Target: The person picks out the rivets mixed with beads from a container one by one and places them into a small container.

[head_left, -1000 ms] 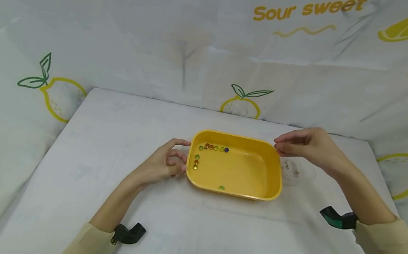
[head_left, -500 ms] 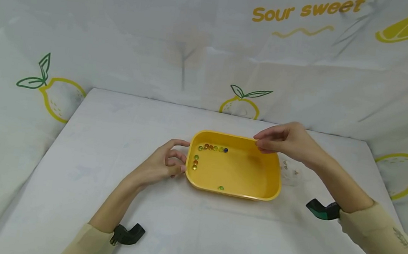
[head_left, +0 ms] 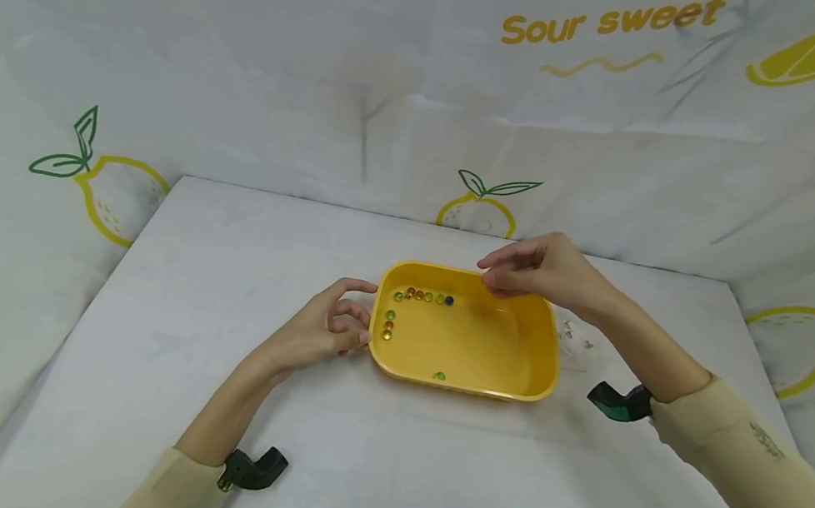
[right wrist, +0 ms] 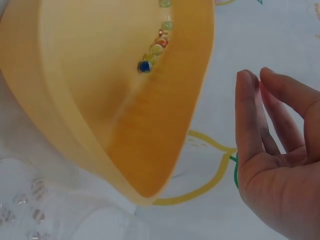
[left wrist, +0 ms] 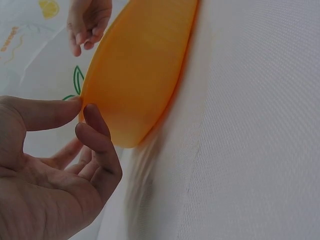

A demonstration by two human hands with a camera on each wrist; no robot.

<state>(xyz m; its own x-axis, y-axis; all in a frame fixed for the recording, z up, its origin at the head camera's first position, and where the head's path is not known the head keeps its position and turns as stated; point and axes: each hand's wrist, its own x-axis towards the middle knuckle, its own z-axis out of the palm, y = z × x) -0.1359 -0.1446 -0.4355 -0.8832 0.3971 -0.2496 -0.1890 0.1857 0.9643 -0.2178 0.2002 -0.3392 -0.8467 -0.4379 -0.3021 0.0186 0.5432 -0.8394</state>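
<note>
A yellow plastic tray (head_left: 488, 343) lies on the white table, with several glass marbles inside. One row of them runs along the far wall and ends in a blue marble (head_left: 449, 301). A shorter line follows the left end, and a single green marble (head_left: 440, 376) lies by the near wall. At the left end, my left hand (head_left: 320, 324) holds the tray with thumb and fingers. Above the far rim, my right hand (head_left: 548, 274) keeps thumb and fingertips together in a pinch; a marble there is almost wholly hidden, with only a reddish hint visible between the tips.
A clear container (head_left: 574, 344) stands just beyond the tray's right end; the right wrist view shows several marbles (right wrist: 39, 190) in it. Behind the table hangs a white lemon-printed cloth (head_left: 283, 89).
My right hand has moved left from the tray's right end to above its far rim, fingertips still pinched. My left hand and the tray's marbles have kept their places.
</note>
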